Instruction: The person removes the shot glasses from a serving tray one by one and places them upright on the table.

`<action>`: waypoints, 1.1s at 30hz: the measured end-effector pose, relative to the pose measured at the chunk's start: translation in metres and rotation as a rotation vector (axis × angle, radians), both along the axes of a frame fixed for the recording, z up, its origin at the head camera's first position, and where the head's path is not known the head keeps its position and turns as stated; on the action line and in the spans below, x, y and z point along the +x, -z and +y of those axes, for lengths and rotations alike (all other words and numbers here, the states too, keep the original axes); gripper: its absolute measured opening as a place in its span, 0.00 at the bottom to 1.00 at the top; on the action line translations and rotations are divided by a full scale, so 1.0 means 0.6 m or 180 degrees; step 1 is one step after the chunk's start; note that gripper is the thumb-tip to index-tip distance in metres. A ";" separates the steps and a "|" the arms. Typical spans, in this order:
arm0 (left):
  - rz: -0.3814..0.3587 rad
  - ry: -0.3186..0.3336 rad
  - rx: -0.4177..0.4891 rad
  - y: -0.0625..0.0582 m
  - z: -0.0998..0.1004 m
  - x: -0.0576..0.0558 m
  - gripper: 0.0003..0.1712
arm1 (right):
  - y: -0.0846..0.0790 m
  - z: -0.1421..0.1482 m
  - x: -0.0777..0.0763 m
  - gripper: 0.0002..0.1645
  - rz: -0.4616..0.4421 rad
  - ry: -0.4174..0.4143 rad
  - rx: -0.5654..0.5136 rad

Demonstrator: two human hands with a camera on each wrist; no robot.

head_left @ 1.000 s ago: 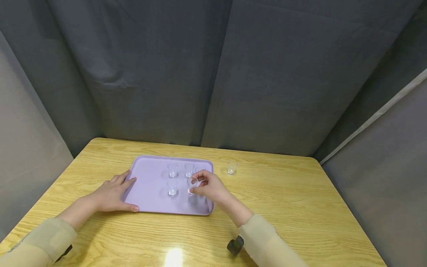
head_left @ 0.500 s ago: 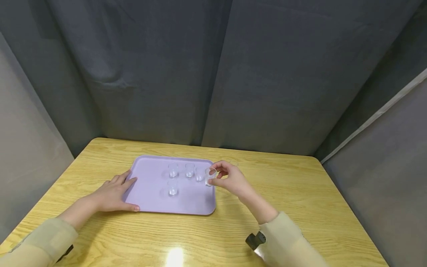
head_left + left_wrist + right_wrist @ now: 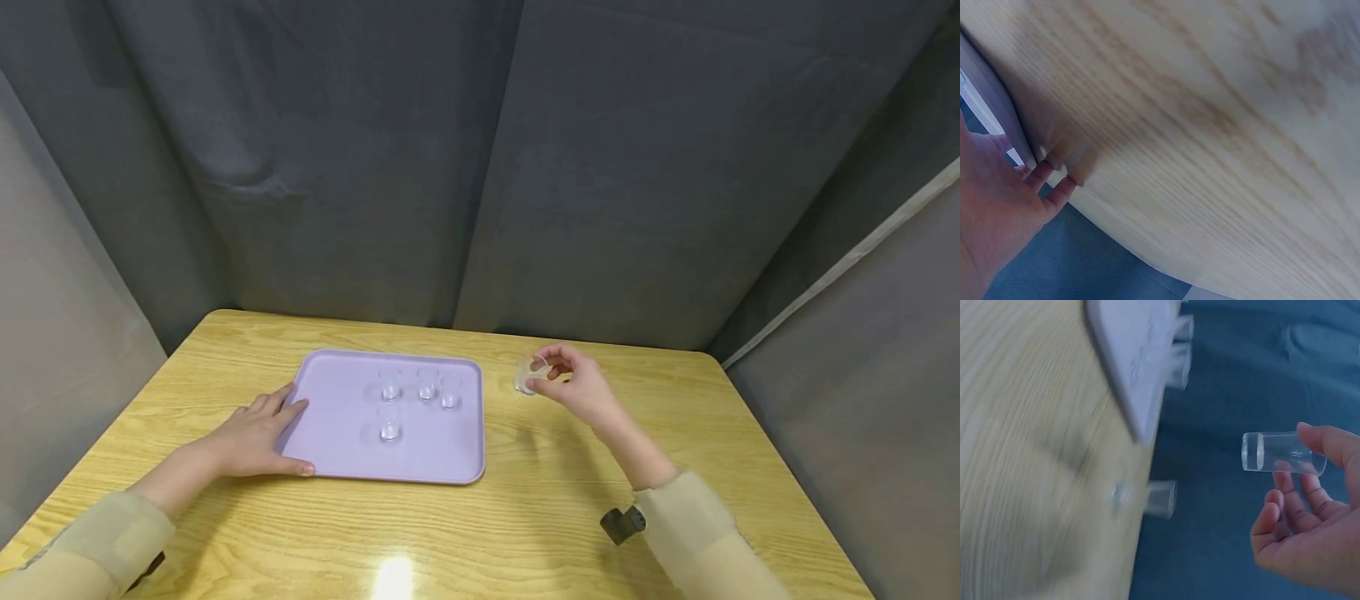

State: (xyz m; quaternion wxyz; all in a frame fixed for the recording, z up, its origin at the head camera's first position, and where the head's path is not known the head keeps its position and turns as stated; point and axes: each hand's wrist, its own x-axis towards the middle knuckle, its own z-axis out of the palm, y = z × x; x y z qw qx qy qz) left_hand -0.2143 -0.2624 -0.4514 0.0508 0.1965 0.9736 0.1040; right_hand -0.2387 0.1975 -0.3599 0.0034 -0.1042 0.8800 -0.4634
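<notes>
My right hand (image 3: pixel 573 385) pinches a small clear shot glass (image 3: pixel 1275 452) between thumb and fingers, held in the air to the right of the lilac tray (image 3: pixel 337 425). Another clear glass (image 3: pixel 1161 499) stands on the table close by; in the head view it overlaps the held one. On the tray's right half are several similar glasses: two stand along the back (image 3: pixel 390 387), one sits slightly right of them (image 3: pixel 449 395), and one is nearer the front (image 3: pixel 389 425). My left hand (image 3: pixel 258 433) lies with spread fingers at the tray's left edge.
The wooden table (image 3: pixel 450 533) has rounded back corners. A dark grey curtain (image 3: pixel 360 167) hangs behind it, and paler panels stand at both sides. Small black devices sit at both sleeves, the right one (image 3: pixel 622 525) showing plainly.
My right hand has lifted a glass from the tray's front right and carried it right, past the tray's edge, over the table. The left hand has stayed in place.
</notes>
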 end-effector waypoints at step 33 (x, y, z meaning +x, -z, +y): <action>0.0089 0.0009 0.0040 0.009 -0.002 -0.002 0.64 | 0.161 0.092 -0.109 0.25 -0.0081 0.0724 -0.0014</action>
